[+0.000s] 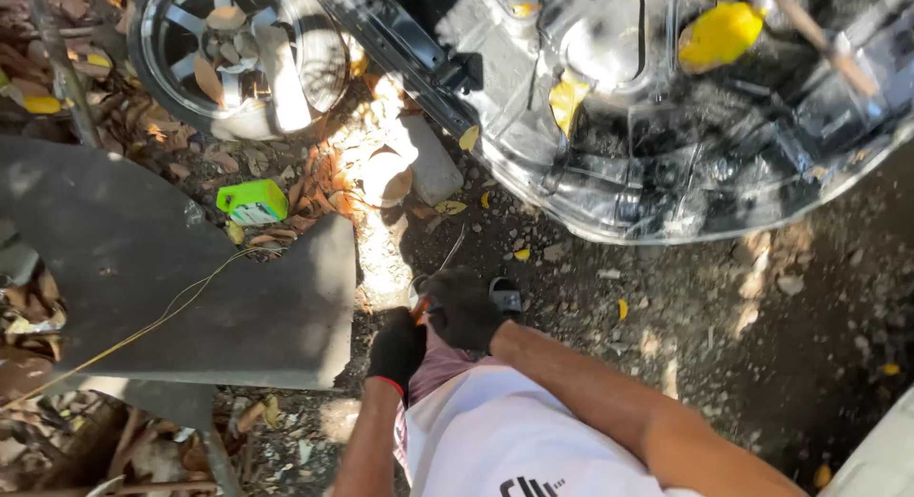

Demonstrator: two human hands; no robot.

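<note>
Two hands, both in black gloves, are working close together just in front of the person's white shirt. The left hand [397,348] is curling shut around a small orange-handled tool [419,309], of which only a sliver is showing between the gloves. The right hand [464,309] is closing over the same spot from above, its fingers bent down and touching the left; what else it is gripping, I cannot tell. Both are hovering low over the dirt ground [724,335], where one thin wire [451,249] is running up and away from them. One small dark object [506,293] is peeking out just behind the right hand, mostly hidden by it.

To the left, one large flat grey mat [162,268] is lying on the ground, with one thin yellow cord [143,330] trailing across it. Dry brown leaves [324,178] are gathering around its edges. One bright green container [252,202] is sitting just beyond the mat's upper edge, near one pale stone block [428,159].

Farther off, one silver alloy wheel [238,49] is lying flat with leaves resting in it. One big, dirty metal vehicle part [685,116] is filling the upper right, carrying two yellow leaves [721,32], with one brown stick crossing its corner.
</note>
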